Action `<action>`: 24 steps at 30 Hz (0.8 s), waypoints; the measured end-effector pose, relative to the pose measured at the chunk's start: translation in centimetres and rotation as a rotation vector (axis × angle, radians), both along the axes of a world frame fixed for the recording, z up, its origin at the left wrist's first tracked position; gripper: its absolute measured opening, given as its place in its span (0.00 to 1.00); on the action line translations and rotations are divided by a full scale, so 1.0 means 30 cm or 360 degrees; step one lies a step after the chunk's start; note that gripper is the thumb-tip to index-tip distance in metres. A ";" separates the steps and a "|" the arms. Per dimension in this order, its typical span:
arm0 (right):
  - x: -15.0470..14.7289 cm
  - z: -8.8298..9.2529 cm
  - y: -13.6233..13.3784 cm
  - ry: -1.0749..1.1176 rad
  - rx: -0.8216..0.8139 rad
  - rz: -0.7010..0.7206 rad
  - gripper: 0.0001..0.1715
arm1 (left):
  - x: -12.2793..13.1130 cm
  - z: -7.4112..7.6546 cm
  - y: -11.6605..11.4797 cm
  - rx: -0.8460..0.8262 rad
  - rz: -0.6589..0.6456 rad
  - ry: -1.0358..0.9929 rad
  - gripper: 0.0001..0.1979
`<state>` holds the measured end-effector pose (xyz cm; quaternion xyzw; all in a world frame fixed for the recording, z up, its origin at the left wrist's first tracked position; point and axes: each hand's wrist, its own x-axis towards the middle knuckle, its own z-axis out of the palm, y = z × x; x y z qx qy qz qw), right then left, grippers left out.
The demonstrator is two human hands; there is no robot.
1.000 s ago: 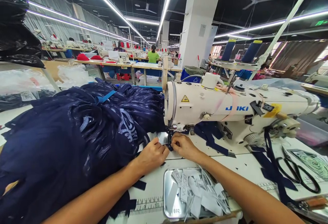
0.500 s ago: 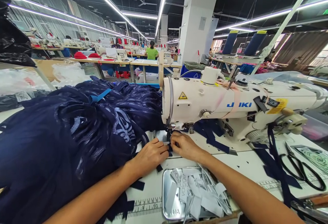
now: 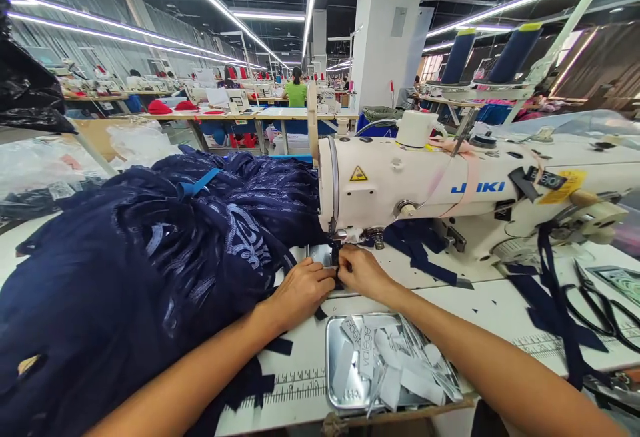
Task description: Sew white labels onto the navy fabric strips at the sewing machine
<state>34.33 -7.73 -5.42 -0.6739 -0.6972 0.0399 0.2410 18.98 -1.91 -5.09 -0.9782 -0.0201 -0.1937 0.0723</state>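
Note:
My left hand (image 3: 306,289) lies at the front of the sewing machine's presser foot (image 3: 335,254), its fingers bent together over a small piece of navy fabric (image 3: 341,285). Close against its fingertips, my right hand (image 3: 366,270) pinches at the same dark piece, just right of the needle area. Most of the fabric is hidden by the fingers. The white sewing machine (image 3: 425,180) stands over both hands. Left of it, a large heap of navy lace-trimmed garments (image 3: 200,237) reaches up to the machine head.
A metal tray (image 3: 345,394) of white printed labels sits in front of my hands. Black scissors (image 3: 597,304) and navy strips (image 3: 565,310) lie at right. Navy scraps (image 3: 425,257) rest under the machine arm. Two navy thread cones (image 3: 515,54) stand behind.
Both hands stay by the presser foot, with small finger shifts. A white bit seen between the fingertips earlier is now out of sight. The view has tilted slightly, shifting the tray rightward and up.

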 end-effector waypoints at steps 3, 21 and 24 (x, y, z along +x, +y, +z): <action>0.009 0.006 -0.009 0.0191 0.0013 0.0011 0.10 | -0.003 -0.005 -0.001 0.0033 -0.0017 -0.0059 0.08; 0.043 -0.027 -0.035 0.0423 0.0038 0.0167 0.10 | -0.009 -0.006 -0.027 0.0448 0.0130 -0.0282 0.15; 0.042 -0.029 -0.033 0.0459 0.0040 0.0160 0.10 | -0.007 -0.004 -0.029 0.0449 0.0136 -0.0275 0.15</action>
